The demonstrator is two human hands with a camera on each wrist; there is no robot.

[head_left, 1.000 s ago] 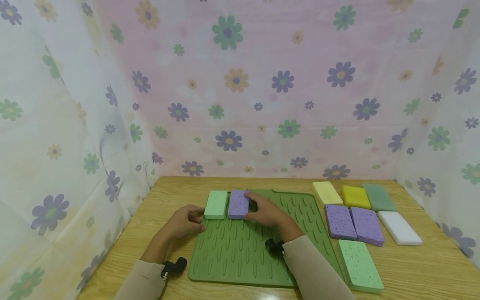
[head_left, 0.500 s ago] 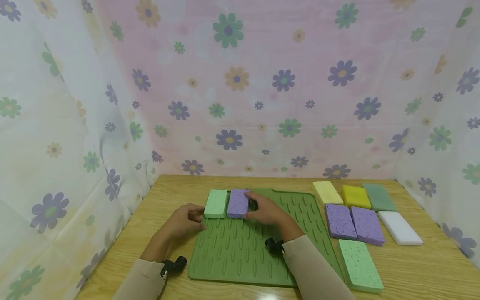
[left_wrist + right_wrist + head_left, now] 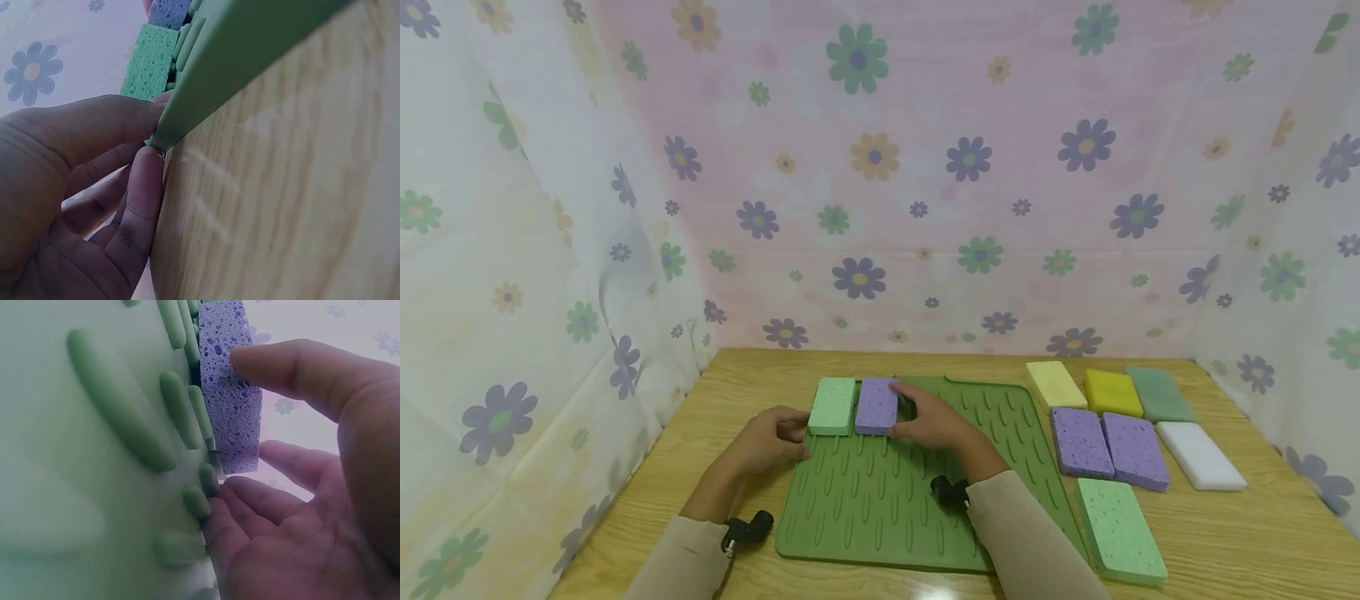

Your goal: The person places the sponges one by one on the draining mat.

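Note:
My right hand (image 3: 931,421) holds a purple sponge (image 3: 876,406) at its right side, the thumb on the near end and a finger at the far end. That sponge lies on a green ribbed mat (image 3: 865,525), near its back edge. In the right wrist view the thumb touches the purple sponge (image 3: 228,387). Just left of it on the mat is a light green sponge (image 3: 832,406), with a narrow gap between the two. Beside the mat's left edge, my left hand (image 3: 767,442) rests with loosely bent fingers. The left wrist view shows its fingertips touching the mat's edge (image 3: 206,81).
Right of the mat lie a pale yellow sponge (image 3: 1055,385), a bright yellow one (image 3: 1112,392), a grey-green pad (image 3: 1160,394), two purple sponges (image 3: 1081,442), a white one (image 3: 1201,456) and a light green one (image 3: 1122,531). Flowered cloth (image 3: 917,183) encloses the wooden table (image 3: 655,475).

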